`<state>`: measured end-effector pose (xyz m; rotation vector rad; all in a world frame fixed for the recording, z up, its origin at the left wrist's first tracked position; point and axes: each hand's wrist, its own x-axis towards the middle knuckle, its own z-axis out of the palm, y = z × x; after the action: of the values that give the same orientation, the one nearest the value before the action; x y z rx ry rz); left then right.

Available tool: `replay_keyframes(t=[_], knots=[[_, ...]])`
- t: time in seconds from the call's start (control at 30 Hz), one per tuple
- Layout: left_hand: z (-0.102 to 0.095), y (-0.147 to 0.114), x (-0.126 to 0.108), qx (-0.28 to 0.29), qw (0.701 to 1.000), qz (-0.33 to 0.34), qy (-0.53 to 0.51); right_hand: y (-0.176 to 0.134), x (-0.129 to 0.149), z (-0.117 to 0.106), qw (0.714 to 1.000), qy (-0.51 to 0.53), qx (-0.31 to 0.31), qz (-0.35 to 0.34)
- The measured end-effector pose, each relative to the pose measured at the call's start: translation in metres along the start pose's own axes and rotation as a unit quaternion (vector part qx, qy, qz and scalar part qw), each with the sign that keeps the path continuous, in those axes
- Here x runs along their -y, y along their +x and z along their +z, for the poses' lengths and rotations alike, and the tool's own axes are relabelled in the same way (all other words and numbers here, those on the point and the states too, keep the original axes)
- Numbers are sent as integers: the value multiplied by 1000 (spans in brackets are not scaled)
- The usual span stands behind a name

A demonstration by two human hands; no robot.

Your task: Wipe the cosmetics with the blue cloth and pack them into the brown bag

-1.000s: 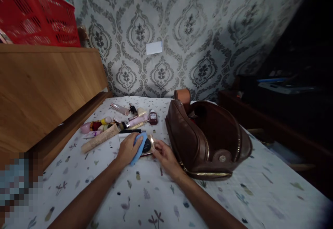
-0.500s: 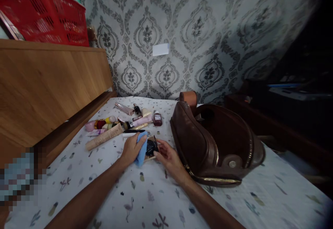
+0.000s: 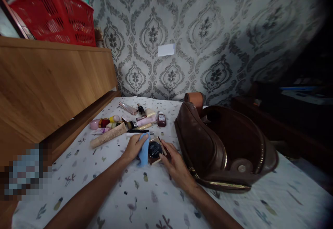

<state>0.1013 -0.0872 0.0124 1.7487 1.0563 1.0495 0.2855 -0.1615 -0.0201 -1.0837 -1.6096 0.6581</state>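
Observation:
My left hand [image 3: 131,148] is closed on a folded blue cloth [image 3: 143,152], its thumb pressing on the top. Beside it my right hand [image 3: 175,158] grips the right side of a squarish makeup compact [image 3: 155,150] with a round black face, thumb in front and fingers behind. The cloth is at the compact's left edge; whether they touch I cannot tell. Just beyond the hands lie a black pen-like stick [image 3: 137,131] and a white one, partly hidden by the left hand. A beige tube [image 3: 108,136] lies to the left.
Several cosmetics, among them a dark red bottle [image 3: 161,120] and a pink tube [image 3: 146,120], lie behind the hands. An unzipped brown leather bag [image 3: 200,149] stands at the right. A wooden cabinet [image 3: 57,80] with a red basket [image 3: 57,17] borders the left.
The compact has tilted so that its round black face shows more fully. The cloth has drawn back to its left edge. The whole view has shifted slightly.

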Motion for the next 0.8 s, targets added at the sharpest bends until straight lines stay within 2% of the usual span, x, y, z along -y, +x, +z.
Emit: replay_keyframes(t=[0.3,0.5,0.67,0.8], knots=[[6,-2,-3,56,992,-40,-103,-2,-9,6,998,-37,17,56],[9,-5,-3,85,982,-65,-154,-1,-5,12,991,-127,18,41],[8,-9,-7,119,977,-27,-173,-3,2,10,994,-107,14,22],[4,-12,-13,163,972,-12,-167,-7,6,9,996,-70,45,11]])
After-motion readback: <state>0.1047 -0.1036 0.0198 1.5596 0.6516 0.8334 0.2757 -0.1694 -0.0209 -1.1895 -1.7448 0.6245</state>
